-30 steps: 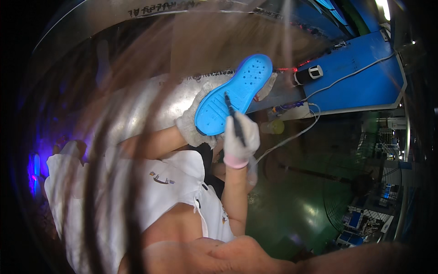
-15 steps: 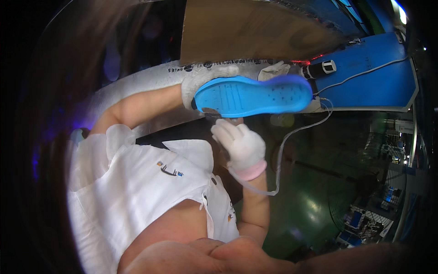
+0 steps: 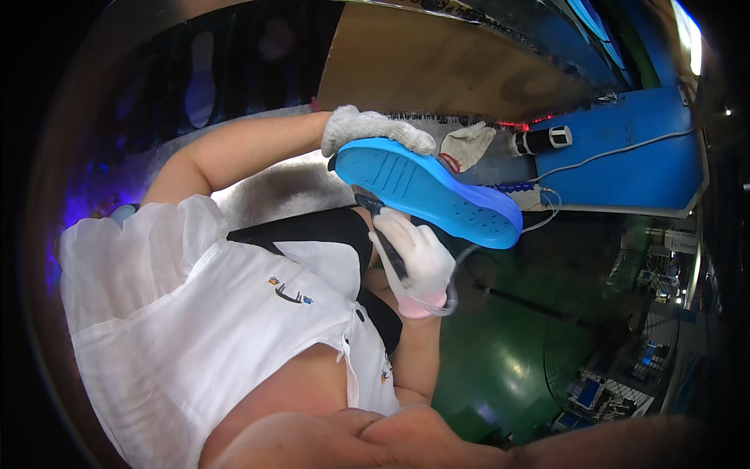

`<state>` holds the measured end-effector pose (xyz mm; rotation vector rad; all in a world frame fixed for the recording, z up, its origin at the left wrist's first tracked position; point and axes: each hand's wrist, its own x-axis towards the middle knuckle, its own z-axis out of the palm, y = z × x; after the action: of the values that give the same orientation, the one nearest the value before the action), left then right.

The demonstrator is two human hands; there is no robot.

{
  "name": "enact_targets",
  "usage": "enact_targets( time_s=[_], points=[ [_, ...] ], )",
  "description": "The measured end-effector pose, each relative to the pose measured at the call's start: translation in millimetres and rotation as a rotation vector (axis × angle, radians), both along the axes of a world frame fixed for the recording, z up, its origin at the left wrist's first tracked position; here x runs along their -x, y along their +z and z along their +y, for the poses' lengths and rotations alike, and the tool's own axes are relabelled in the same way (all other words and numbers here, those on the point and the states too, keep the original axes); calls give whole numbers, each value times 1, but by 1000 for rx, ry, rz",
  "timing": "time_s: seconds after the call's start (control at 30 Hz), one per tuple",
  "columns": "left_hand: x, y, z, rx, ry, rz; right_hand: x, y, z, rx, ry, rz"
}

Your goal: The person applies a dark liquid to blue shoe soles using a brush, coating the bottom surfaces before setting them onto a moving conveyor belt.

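1. At the far left, the person's white shirt [image 3: 141, 305] fills the lower part of the view; above it, a pale foot-shaped piece [image 3: 201, 90] lies on a dark surface under violet light.
2. Next comes a shiny metal bench [image 3: 273, 181], with the left forearm passing over it.
3. The left hand [image 3: 379, 131], in a grey knit glove, is curled round the far edge of the blue sole [image 3: 418, 187]; its thumb is hidden.
4. The sole is held up near the bench's edge, grooved end at left, dotted end lower at right.
5. The right hand [image 3: 418, 254], in a white glove with a pink cuff, grips a dark brush [image 3: 368, 202]. The brush's head is at the sole's near edge; whether they touch, I cannot tell.
6. Behind the sole stands a brown board [image 3: 445, 66].
7. Just beyond the sole lies a loose glove [image 3: 471, 146], white with red trim.
8. Further right are a black-and-white cylinder [image 3: 541, 141] and a blue panel [image 3: 633, 168], crossed by a pale cable [image 3: 601, 158].
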<state>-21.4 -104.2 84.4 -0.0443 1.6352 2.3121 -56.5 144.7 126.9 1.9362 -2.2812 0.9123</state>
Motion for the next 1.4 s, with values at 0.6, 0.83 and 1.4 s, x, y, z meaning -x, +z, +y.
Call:
enact_targets(
  time_s=[0.6,0.83,1.4],
  points=[
    [6,-60,-42,515,67,637,24,-12,14,247,-107,-29],
    [7,-22,-45,633,54,861,25,-1,16,205,-105,77],
    [-6,-6,-57,765,144,751,41,14,25,218,-204,106]
  ],
)
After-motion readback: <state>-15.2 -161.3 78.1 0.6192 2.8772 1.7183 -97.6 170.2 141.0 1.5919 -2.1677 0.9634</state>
